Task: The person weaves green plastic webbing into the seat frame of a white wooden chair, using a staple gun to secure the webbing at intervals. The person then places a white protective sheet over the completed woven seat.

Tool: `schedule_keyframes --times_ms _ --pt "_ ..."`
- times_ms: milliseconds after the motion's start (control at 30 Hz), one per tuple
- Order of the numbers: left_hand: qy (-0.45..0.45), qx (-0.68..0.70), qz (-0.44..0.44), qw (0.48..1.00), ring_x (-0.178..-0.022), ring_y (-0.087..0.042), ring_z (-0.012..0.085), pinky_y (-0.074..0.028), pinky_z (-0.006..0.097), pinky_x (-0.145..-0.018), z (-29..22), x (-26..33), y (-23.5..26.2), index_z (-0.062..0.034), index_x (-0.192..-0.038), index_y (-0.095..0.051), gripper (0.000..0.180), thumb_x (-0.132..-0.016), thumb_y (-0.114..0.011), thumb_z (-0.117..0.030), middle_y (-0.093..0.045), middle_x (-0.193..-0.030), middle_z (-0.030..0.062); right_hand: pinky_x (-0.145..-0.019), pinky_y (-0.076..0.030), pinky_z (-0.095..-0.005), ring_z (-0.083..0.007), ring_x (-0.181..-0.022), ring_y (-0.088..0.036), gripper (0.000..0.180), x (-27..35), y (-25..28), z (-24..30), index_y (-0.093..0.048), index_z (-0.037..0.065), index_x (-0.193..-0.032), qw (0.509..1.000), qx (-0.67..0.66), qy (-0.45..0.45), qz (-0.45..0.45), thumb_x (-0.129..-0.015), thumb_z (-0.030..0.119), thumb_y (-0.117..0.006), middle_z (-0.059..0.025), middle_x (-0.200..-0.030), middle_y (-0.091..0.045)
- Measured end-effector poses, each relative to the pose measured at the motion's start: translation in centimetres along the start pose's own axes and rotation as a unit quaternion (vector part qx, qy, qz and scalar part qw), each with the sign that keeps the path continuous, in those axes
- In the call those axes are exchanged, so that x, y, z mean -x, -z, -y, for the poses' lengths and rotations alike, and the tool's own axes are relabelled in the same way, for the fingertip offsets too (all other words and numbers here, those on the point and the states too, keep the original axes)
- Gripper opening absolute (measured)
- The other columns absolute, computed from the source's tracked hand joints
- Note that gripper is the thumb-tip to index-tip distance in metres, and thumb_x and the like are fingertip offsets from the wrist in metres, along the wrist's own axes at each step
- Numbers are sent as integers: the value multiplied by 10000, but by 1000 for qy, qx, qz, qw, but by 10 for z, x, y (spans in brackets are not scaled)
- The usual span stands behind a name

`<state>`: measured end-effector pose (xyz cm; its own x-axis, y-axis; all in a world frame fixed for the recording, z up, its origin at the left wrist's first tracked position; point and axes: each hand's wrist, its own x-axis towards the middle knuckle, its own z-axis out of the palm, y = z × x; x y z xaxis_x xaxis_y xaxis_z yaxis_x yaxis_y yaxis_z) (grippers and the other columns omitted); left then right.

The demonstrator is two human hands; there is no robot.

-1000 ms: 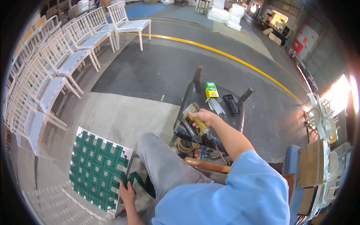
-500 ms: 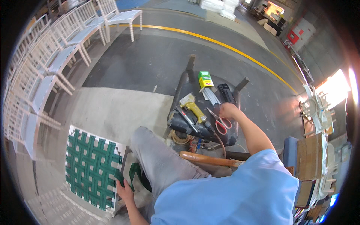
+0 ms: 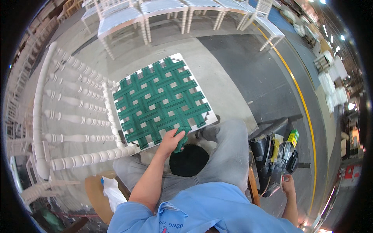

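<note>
A white wooden chair (image 3: 89,158) with turned spindles stands in front of me at the left. Its seat is woven from green webbing (image 3: 157,97) in a basket pattern over a white frame. At the seat's near edge my left hand (image 3: 171,141) is closed on a loose green webbing end (image 3: 182,140). My right hand (image 3: 288,185) is far over to the right, beside a black padded stand, its fingers closed on the scissors (image 3: 281,181). Only part of a pale, reddish handle shows there; the blades are hard to make out.
On the black stand (image 3: 258,149) lie a yellow staple gun (image 3: 275,149), a green-and-yellow box (image 3: 293,136) and a black tool (image 3: 292,162). A dark rounded shape (image 3: 189,160) is between my legs. White chairs (image 3: 163,7) line the back. A wooden bar (image 3: 253,182) is beside my right thigh.
My view has swung left, bringing the woven chair to the middle. My right hand has come away from the tools with the scissors. My left hand still grips the webbing.
</note>
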<state>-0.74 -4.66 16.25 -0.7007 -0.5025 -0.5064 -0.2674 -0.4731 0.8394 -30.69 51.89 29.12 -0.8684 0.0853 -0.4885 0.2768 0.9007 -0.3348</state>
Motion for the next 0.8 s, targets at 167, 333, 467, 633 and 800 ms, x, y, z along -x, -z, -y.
schedule_keyframes --times_ms 167,333,467,633,800 --pt "14 180 74 981 -700 -709 174 -577 299 -553 -15 -14 7 -8 -1172 -687 292 -1074 -648 -280 -756 -914 98 -676 -494 -275 -94 -793 -599 681 25 12 77 -558 -4 -1414 967 -31 253 -5 -790 -6 -830 -50 -932 -671" --pt "-17 246 30 969 -715 -714 175 -584 326 -589 -16 -17 29 -10 -1101 -707 260 -1080 -624 -256 -739 -840 99 -834 -553 -432 -333 -967 -715 646 55 -89 267 -618 74 -1296 766 206 608 33 -817 402 -902 -136 -1043 -701" --pt "-35 230 78 969 -730 -713 164 -583 308 -601 -16 -18 36 -12 -1112 -712 262 -1080 -627 -257 -752 -868 100 -874 -511 -484 -366 -982 -699 585 58 -167 351 -645 155 -1246 606 319 723 91 -857 566 -793 -137 -1001 -687" --pt "-47 216 100 970 -787 -737 159 -596 299 -631 -20 -15 36 5 -1173 -714 277 -1078 -635 -243 -778 -931 114 -895 -483 -478 -326 -1033 -688 545 37 -230 394 -629 198 -1232 516 426 733 123 -872 584 -764 -102 -1023 -675" --pt "-49 200 152 967 -784 -758 159 -610 287 -632 -26 -12 33 10 -1194 -716 274 -1070 -652 -225 -786 -935 114 -898 -470 -475 -294 -1063 -679 523 28 -261 402 -621 223 -1243 461 426 765 144 -870 555 -778 -85 -1075 -654"
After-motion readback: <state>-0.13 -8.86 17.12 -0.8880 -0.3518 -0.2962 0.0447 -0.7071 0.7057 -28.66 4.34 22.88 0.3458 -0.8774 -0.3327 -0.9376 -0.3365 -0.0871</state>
